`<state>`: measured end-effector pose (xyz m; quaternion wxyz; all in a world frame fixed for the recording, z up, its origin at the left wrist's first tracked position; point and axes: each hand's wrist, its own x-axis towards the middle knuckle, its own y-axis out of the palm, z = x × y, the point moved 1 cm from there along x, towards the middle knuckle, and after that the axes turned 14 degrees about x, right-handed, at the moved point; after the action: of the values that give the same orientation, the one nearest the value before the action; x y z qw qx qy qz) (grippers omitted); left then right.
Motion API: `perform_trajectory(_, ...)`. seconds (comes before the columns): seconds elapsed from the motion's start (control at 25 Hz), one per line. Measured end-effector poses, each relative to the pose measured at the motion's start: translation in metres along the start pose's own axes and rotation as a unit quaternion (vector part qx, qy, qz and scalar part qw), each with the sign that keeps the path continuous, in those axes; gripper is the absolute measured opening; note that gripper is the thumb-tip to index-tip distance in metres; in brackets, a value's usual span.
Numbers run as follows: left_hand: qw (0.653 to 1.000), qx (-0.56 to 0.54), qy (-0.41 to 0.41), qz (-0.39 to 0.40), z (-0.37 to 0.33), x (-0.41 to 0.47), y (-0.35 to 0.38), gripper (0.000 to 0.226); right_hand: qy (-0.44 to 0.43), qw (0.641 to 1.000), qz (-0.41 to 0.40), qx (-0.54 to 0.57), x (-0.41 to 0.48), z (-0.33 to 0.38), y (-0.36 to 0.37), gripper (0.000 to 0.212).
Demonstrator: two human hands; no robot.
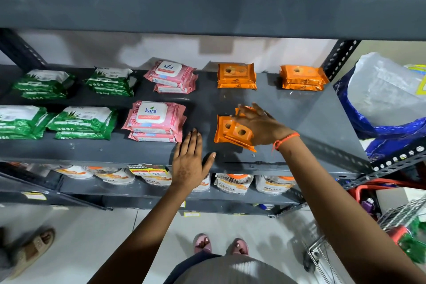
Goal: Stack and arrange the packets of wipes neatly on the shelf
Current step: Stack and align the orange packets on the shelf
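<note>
Front orange wipes packets (230,132) lie skewed, top one tilted, on the grey shelf (288,108) w/ right hand (258,125) over them, fingers (244,110) spread loose, not clamped, while left hand (189,163) rests flat, open, just beside the pink Kara stack (156,120).

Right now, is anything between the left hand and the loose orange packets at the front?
Nothing visible: bare shelf lies between the left hand and the orange packets. The right hand is already on them.
</note>
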<state>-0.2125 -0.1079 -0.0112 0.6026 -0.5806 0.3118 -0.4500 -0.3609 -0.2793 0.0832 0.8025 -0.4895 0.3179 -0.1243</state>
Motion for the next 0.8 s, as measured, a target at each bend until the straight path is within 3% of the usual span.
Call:
perform_trajectory(0.08, 1.0, 0.002, -0.004, -0.001, 0.0, 0.001, 0.001, 0.073, -0.005, 1.0, 0.023, 0.009, 0.006, -0.002, -0.003, 0.087)
perform_trajectory(0.32, 1.0, -0.011, -0.001, 0.014, 0.0, 0.002, 0.0, 0.077, 0.0, 0.991, -0.133, 0.016, 0.007, -0.002, 0.012, 0.086)
perform_trajectory(0.44, 0.992, -0.126, -0.019, 0.006, -0.005, 0.007, -0.006, 0.072, 0.001, 0.988, -0.151, 0.018, 0.008, -0.003, 0.021, 0.086)
perform_trajectory(0.52, 0.968, -0.247, -0.045, 0.015, -0.014, 0.015, -0.009, 0.066, -0.005, 0.987, -0.162, 0.013, 0.009, -0.005, 0.022, 0.085)
perform_trajectory(0.64, 0.902, -0.417, -0.099, 0.06, -0.032, 0.033, -0.018, 0.056, -0.03, 0.987, -0.155, 0.005, 0.012, -0.001, 0.021, 0.083)
perform_trajectory(0.8, 0.848, -0.506, -0.143, 0.068, -0.047, 0.051, -0.029, 0.051, -0.041, 0.989, -0.141, 0.027, 0.015, 0.003, 0.019, 0.087)
